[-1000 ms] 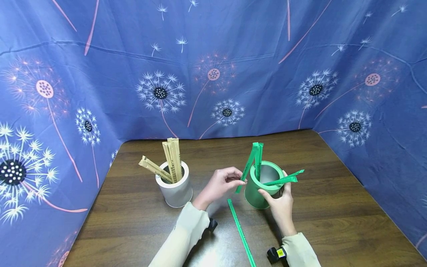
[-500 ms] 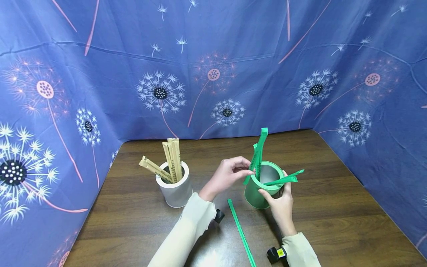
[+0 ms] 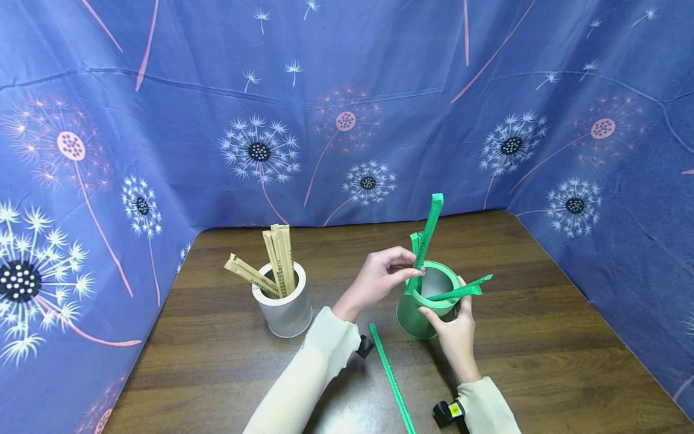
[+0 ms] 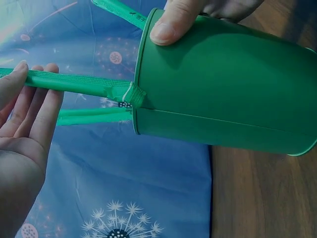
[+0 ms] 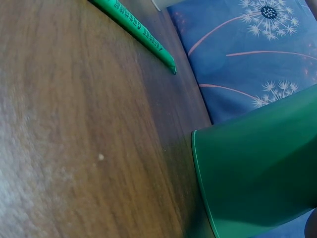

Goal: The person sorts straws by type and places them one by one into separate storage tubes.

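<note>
My left hand (image 3: 379, 280) pinches a green wrapped straw (image 3: 431, 226) between thumb and fingertips. The straw leans right, its lower end at the left rim of a green cup (image 3: 417, 319). In the left wrist view that end overlaps the outside of the cup just below the rim. My right hand (image 3: 458, 340) grips the cup from the right, thumb in front. Inside the cup, green straws stand at the left, and others (image 3: 461, 292) lean out over the right rim. Only the cup's lower wall (image 5: 257, 168) shows in the right wrist view.
Another green wrapped straw (image 3: 391, 377) lies on the wooden table (image 3: 542, 361) between my forearms. A white cup (image 3: 287, 313) with several tan wrapped straws (image 3: 281, 259) stands to the left. Patterned blue cloth (image 3: 325, 60) hangs behind and at both sides.
My left hand has moved right and slightly up, lifting the pinched straw from beside the green cup to its rim. The straw tilts further right. My right hand and the cup have stayed put.
</note>
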Action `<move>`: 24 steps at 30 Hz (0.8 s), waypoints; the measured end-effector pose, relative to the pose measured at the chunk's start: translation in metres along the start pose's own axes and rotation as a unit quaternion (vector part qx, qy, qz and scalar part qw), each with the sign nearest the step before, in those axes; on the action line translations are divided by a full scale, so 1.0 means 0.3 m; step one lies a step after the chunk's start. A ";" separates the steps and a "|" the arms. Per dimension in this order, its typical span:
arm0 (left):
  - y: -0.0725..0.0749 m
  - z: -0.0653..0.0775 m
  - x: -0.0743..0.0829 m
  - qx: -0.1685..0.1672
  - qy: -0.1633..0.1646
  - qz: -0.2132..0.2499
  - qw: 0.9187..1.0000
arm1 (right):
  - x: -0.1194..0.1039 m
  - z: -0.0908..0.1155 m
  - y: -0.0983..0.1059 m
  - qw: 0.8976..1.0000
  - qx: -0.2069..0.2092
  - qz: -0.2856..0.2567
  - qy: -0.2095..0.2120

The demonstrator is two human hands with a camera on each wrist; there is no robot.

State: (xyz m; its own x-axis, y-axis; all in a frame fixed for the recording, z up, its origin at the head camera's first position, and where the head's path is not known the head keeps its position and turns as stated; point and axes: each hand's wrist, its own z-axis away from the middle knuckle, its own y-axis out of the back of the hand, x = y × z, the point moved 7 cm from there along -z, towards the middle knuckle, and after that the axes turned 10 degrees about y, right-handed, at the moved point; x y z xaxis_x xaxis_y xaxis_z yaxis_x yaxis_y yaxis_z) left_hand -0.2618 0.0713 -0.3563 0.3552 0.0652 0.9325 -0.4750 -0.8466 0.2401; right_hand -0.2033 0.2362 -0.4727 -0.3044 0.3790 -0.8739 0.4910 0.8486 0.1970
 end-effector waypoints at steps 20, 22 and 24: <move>-0.042 -0.042 -0.034 0.014 0.011 0.025 1.000 | 0.000 -0.002 -0.002 1.000 0.004 0.006 0.012; -0.047 -0.043 -0.046 0.019 0.012 0.030 0.999 | 0.001 -0.002 -0.001 1.000 0.004 0.006 0.010; -0.050 -0.044 -0.054 0.026 0.010 0.034 0.999 | 0.001 -0.001 0.000 1.000 0.004 0.006 0.008</move>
State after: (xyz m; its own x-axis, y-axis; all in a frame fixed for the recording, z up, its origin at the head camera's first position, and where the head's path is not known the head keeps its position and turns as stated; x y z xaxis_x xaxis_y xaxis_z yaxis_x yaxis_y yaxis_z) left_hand -0.2710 0.0898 -0.3713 0.3061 0.0162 0.9519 -0.4546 -0.8760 0.1611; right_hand -0.2039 0.2364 -0.4729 -0.3113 0.3948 -0.8644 0.5016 0.8408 0.2034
